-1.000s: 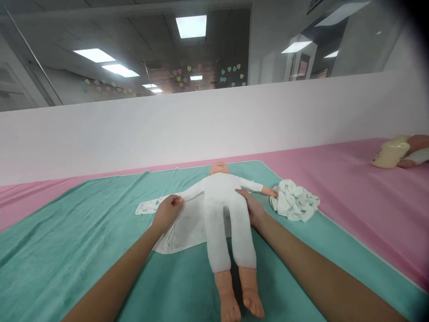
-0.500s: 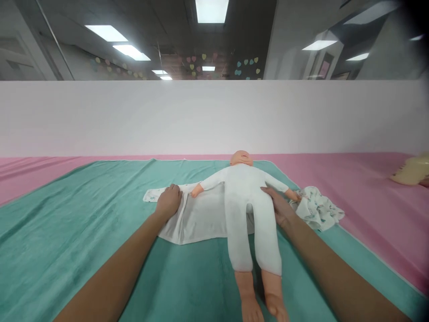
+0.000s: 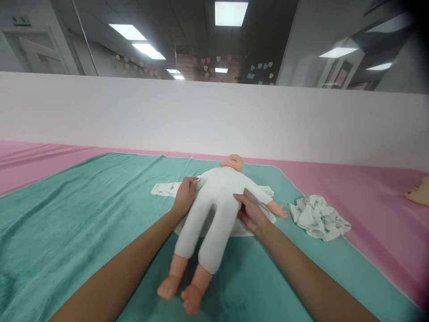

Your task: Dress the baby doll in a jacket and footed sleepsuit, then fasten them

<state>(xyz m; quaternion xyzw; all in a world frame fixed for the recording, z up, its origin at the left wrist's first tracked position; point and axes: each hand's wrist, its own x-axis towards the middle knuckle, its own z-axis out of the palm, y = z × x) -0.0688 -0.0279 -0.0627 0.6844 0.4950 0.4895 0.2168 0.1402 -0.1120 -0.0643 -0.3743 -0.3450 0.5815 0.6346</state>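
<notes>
A baby doll [image 3: 219, 188] with a white cloth body lies on its back, head away from me and bare feet toward me. Beneath it is a spread white baby shirt [image 3: 164, 189] with a small print, its sleeves showing on both sides. My left hand [image 3: 186, 195] is closed on the doll's side by its arm, and that doll hand is hidden. Fingers of my right hand [image 3: 250, 211] grip the doll's other side at the hip, thumb on top. The doll's free arm stretches out to the right.
A crumpled printed white garment [image 3: 320, 218] lies to the right on the edge of the green blanket [image 3: 83, 223]. Pink cloth [image 3: 338, 183] surrounds the blanket. At the far right edge is a pale yellow object [image 3: 418, 192]. A white wall [image 3: 201, 116] with glass above stands behind.
The doll has shifted left over the shirt, its legs now slanting to the lower left. My left hand has come onto the doll from the shirt; my right hand moved left with it.
</notes>
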